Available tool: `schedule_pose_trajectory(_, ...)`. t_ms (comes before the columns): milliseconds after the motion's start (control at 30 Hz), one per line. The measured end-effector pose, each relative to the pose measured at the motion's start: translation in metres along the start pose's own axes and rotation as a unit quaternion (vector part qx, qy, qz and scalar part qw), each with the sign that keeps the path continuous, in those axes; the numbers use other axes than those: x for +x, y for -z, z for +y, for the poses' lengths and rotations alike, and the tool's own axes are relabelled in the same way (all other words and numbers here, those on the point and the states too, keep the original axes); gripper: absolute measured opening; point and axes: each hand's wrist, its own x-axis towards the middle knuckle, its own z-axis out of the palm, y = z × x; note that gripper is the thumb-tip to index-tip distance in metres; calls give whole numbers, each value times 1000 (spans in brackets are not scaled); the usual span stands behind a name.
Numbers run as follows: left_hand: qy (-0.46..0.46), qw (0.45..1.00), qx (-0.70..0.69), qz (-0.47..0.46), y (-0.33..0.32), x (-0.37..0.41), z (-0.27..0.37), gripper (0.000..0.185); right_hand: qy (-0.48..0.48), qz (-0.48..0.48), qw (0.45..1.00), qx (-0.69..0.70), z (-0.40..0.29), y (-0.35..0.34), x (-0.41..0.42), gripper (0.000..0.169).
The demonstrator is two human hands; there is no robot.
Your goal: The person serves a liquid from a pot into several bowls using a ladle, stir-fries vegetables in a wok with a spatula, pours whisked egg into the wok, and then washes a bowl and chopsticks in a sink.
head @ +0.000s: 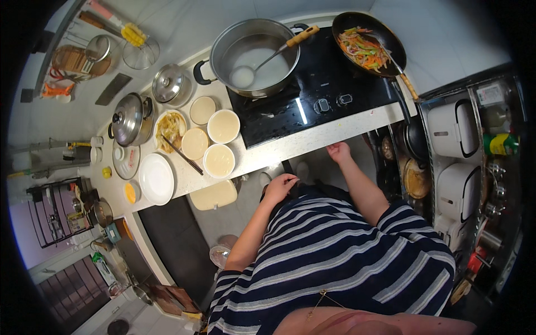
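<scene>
My left hand [282, 187] is in front of my waist with its fingers bent together; whether anything is between them cannot be made out. Palm partly turned up, my right hand [339, 151] is just below the front edge of the counter [314, 135], and I see nothing in it. Beyond my hands is a black glass cooktop [276, 119]. On it stands a large steel pot [255, 90] of cloudy white liquid with a wooden-handled ladle [299, 37] inside. A black wok [345, 21] holds shredded vegetables [362, 48] and a wooden-handled spatula [408, 86].
Several bowls of pale liquid [224, 126] crowd the counter's left part, beside a bowl of cooked cabbage [171, 130], chopsticks [184, 155] and a white plate [156, 179]. Lidded pots [130, 119] stand behind. A rack [423, 125] with white bins [454, 127] is at right.
</scene>
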Motion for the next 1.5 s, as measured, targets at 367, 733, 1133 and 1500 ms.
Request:
schedule_pose_trajectory(367,-2,997,69,17,-14,-9,-4,20,-28,-59,998,-16,-6,7,0,31)
schedule_pose_trajectory(733,-41,980,101,-169,-28,-5,-46,24,-3,-51,991,-124,-10,11,-25,21)
schedule_pose_trajectory(1133,-36,988,87,-121,-28,34,9,29,3,-32,986,-161,-102,33,-120,34)
schedule_pose_trajectory(1500,-59,988,-102,-96,-105,95,143,23,583,74,668,-456,-324,-70,-154,51)
